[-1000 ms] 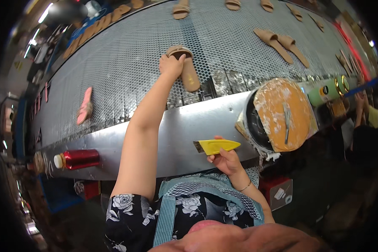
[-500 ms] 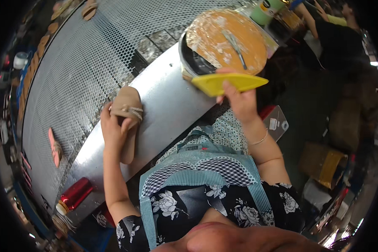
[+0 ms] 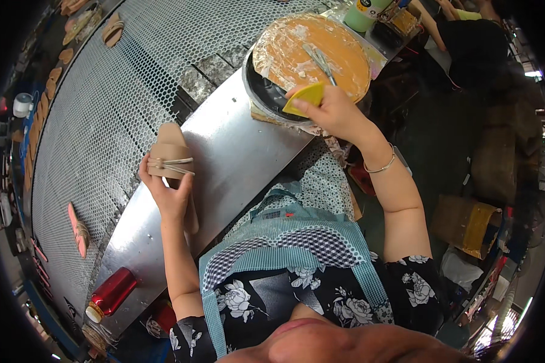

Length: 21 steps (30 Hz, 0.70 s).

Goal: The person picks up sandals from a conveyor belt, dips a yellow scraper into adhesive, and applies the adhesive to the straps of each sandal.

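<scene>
A beige slide sandal [image 3: 172, 152] with pale knotted straps across its band rests on the metal ledge, toe pointing away from me. My left hand [image 3: 168, 192] grips it at the band, fingers on its left side and thumb on its right. My right hand [image 3: 332, 112] holds a yellow sheet-like piece [image 3: 309, 98], bent and partly hidden by the fingers, over the near rim of a round black pan [image 3: 254, 77]. On the pan sits an orange, residue-smeared disc [image 3: 278, 42], and a brush [image 3: 318, 60] lies on it just beyond my right hand.
A mesh conveyor [image 3: 103, 121] runs along the far side of the metal ledge [image 3: 224, 145]. It carries a pink sandal [image 3: 79, 231] and another tan sandal [image 3: 112, 30]. A red bottle [image 3: 112, 293] lies at lower left; a green container [image 3: 362, 17] stands behind the disc. Another person [image 3: 469, 51] is at upper right.
My right hand has moved up to the pan's rim, and the yellow piece has turned and now looks shorter. The sandal has turned slightly, still in my left hand.
</scene>
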Motion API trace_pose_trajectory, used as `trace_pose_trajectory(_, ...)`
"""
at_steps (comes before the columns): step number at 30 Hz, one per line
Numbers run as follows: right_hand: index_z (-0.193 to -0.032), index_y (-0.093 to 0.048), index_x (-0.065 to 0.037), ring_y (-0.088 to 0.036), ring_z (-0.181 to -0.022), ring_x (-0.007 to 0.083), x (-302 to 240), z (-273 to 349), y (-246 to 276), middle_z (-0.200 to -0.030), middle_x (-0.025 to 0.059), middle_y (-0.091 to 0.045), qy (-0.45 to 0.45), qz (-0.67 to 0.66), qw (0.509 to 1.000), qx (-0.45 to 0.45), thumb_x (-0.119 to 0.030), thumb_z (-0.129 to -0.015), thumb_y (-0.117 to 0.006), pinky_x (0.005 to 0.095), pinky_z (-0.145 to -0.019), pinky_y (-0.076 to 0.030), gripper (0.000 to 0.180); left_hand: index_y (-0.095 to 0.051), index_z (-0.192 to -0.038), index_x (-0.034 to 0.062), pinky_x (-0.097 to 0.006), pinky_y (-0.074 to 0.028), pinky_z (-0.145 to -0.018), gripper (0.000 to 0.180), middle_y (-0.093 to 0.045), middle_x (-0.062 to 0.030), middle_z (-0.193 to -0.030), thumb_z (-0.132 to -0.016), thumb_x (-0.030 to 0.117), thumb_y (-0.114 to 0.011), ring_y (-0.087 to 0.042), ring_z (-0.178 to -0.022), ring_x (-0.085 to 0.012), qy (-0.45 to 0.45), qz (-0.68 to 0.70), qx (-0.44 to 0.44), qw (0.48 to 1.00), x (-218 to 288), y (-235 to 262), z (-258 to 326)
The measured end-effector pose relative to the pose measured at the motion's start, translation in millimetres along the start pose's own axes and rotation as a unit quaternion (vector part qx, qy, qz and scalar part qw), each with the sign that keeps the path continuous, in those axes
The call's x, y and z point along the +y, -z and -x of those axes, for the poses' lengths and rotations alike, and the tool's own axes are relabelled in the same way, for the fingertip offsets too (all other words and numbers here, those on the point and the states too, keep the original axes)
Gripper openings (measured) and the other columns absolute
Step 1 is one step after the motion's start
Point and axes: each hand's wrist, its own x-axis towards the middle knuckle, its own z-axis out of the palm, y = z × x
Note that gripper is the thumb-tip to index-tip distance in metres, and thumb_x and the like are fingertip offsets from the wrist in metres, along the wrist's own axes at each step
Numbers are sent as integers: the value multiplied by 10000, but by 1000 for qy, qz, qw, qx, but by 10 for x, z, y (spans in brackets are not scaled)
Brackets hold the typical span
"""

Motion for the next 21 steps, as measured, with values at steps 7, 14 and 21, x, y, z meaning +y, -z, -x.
trace_pose_trajectory(7,-1029,-634,-4,-495,-543,40,59,234,-139,-734,-3,-588,-13,-89,987,132,-161,-923,-569,189,-491,-403,200,-329,-1387,60,-358,-480,-861,834,-514,-144,-1208,-820,638,-531,-547,-1046,-256,209,795,-28,569,413,-266,-179)
trace_pose_trajectory(14,-1064,-625,-9,-504,-540,41,23,537,-491,-740,9,-597,-42,-201,955,216,-167,-951,-541,182,-475,-395,212,-358,-1361,22,-416,-479,-878,889,-501,-201,-1237,-842,739,-280,-560,-1034,-338,373,770,-82,511,990,-488,-199)
trace_pose_trajectory(21,-1152,-564,2,-551,-605,65,-376,451,-801,-841,52,-630,11,-445,893,63,-195,-962,-532,195,-534,-461,276,-419,-1334,102,-379,-458,-906,823,-529,-110,-1242,-839,747,-292,-557,-1073,-257,381,755,-150,513,1180,-542,-119)
